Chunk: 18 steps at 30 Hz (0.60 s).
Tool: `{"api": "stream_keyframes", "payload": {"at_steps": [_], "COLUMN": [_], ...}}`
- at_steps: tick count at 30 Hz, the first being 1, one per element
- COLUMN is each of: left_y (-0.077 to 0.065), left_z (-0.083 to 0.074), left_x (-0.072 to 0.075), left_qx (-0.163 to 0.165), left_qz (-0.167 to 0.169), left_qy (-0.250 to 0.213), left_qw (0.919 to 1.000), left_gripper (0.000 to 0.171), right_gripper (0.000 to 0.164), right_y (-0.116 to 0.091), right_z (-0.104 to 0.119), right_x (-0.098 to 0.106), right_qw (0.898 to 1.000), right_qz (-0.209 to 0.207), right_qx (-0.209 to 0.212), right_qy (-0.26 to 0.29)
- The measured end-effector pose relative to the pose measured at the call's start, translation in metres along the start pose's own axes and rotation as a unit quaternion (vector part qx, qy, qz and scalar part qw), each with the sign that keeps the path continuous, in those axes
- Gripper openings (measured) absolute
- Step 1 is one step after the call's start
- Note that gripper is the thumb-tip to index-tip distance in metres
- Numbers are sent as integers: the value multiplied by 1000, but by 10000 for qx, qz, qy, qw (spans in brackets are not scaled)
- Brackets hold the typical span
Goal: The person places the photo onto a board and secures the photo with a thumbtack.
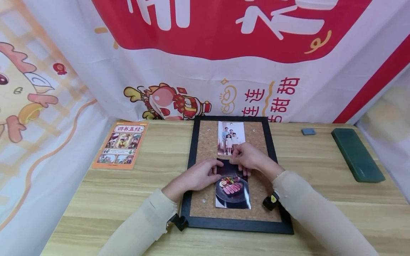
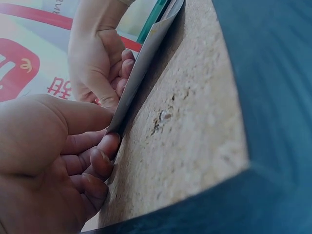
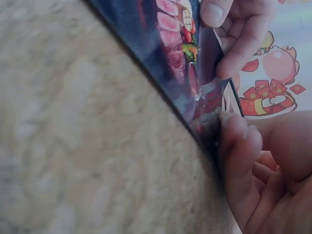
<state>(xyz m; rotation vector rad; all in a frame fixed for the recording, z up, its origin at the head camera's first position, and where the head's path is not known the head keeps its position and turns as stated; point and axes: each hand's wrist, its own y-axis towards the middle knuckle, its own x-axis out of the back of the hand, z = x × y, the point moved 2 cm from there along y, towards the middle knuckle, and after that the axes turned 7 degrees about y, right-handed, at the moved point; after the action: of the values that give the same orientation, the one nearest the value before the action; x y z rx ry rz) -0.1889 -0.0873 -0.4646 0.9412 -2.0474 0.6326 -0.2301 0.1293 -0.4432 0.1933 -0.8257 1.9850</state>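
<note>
A photo of sliced meat on a dark plate (image 1: pixel 232 190) lies over the lower part of a black-framed cork board (image 1: pixel 205 181). My left hand (image 1: pixel 200 175) pinches its upper left edge, thumb on the printed face and fingertips at the underside in the left wrist view. My right hand (image 1: pixel 251 157) is at the photo's top edge, thumb and forefinger pinching a small clear push pin (image 3: pixel 210 122) against the dark print. Just above, a family photo (image 1: pixel 228 137) is on the board, with a pin at its top; the right fingers overlap its lower corner.
Clear push pins stick in the cork at the upper left (image 1: pixel 208 129), upper right (image 1: pixel 254 130) and lower left (image 1: pixel 204 201). An orange booklet (image 1: pixel 120 145) lies left on the wooden table. A blue eraser-like block (image 1: pixel 308 131) and a green case (image 1: pixel 357 155) lie right. Printed cloth hangs behind.
</note>
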Motion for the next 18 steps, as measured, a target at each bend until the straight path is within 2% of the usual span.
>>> {"api": "stream_keyframes", "payload": {"at_steps": [2,10,16,18], "left_y": [2,-8,-9,-9], "left_z": [7,-18,-18,-13], "left_x": [-6,11,12,10], "left_qx": [-96,213,166,39], "left_qz": [-71,124,99,15], "left_qy": [120,-133,-91,-58], "left_qw": [9999,9996,9998,10000], "left_gripper": [40,42,42,42], "right_gripper": [16,16,18,18], "right_y": [-2,-12,-24,-29], "right_z": [-3,-16,-20,-22], "right_x": [0,-2,0,1], "right_qw": [9999,9976,9964,9961], "right_qz": [-89,-338,-270,-320], "right_qx": [52,555,672,667], "right_qy": [53,246,447,489]}}
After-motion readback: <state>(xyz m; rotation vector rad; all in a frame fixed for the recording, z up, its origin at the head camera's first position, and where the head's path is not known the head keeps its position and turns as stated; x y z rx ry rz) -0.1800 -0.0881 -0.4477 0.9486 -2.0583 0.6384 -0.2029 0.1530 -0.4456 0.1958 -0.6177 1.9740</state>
